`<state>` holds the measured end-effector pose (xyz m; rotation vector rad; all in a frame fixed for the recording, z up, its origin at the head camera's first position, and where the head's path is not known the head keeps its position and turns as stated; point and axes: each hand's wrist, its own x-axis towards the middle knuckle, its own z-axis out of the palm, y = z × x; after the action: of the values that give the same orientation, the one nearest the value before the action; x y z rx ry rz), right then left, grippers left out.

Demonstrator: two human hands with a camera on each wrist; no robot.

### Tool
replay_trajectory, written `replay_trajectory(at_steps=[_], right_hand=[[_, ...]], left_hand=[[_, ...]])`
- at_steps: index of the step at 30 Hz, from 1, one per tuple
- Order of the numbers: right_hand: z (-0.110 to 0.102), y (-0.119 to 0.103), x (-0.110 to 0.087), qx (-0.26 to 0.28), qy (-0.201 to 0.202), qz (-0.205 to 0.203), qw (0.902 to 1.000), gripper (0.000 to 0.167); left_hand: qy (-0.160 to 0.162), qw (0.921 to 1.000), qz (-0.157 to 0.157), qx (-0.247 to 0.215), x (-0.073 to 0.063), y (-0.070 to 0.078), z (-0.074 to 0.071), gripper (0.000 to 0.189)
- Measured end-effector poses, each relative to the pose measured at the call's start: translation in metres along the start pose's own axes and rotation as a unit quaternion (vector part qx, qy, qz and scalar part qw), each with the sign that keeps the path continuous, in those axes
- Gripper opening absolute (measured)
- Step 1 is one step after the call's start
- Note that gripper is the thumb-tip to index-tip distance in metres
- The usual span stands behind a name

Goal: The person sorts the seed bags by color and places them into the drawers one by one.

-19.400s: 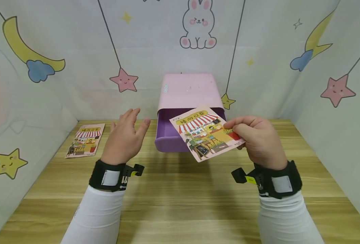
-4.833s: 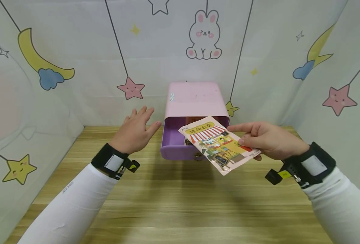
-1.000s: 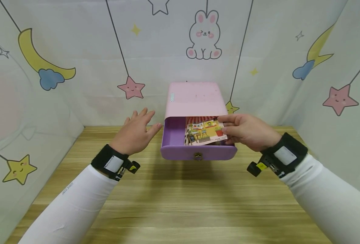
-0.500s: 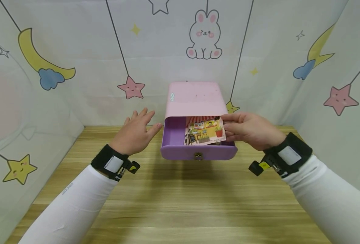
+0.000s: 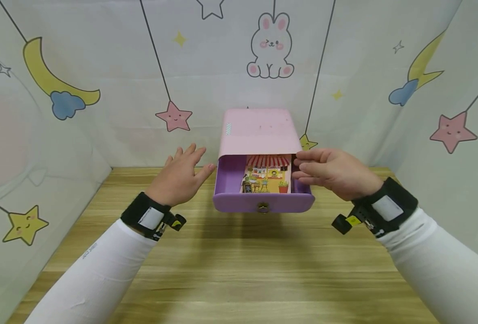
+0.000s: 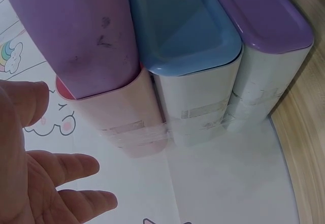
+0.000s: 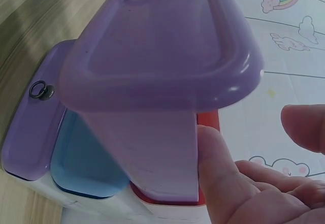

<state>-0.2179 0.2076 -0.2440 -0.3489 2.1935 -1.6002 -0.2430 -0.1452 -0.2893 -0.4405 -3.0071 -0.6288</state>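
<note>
A pink drawer box (image 5: 257, 130) stands at the back of the wooden table, its purple drawer (image 5: 227, 200) pulled out toward me. An illustrated card (image 5: 268, 174) with a striped awning lies flat inside the drawer. My right hand (image 5: 330, 173) hovers at the drawer's right edge, fingers loosely extended beside the card and holding nothing. My left hand (image 5: 179, 176) floats open just left of the drawer, fingers spread. In the right wrist view the purple drawer (image 7: 162, 56) juts out above my fingers (image 7: 223, 178). The left wrist view shows my open fingers (image 6: 61, 168) below the drawer (image 6: 76, 31).
A small brass ring knob (image 5: 263, 207) sits on the drawer front. The wrist views show a closed blue drawer (image 6: 188, 26) and another purple drawer (image 6: 269, 16) beside the open one. Cartoon-printed cloth walls (image 5: 60, 90) enclose the wooden table (image 5: 239, 270) on three sides.
The card, pinched by my right hand and tilted over the drawer half a second ago, now lies flat inside it. My right hand has let go. The left hand has not moved.
</note>
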Motion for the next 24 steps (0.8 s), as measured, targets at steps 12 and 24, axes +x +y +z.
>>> replay_trajectory(at_steps=[12, 24], right_hand=[[0.009, -0.005, -0.012, -0.04, 0.046, -0.044, 0.9971, 0.048], [0.044, -0.002, -0.036, -0.015, 0.055, -0.09, 0.9943, 0.031]], left_hand=[[-0.005, 1.0, 0.005, -0.006, 0.006, -0.002, -0.003, 0.075], [0.016, 0.9987, 0.042, -0.024, 0.012, 0.001, -0.002, 0.071]])
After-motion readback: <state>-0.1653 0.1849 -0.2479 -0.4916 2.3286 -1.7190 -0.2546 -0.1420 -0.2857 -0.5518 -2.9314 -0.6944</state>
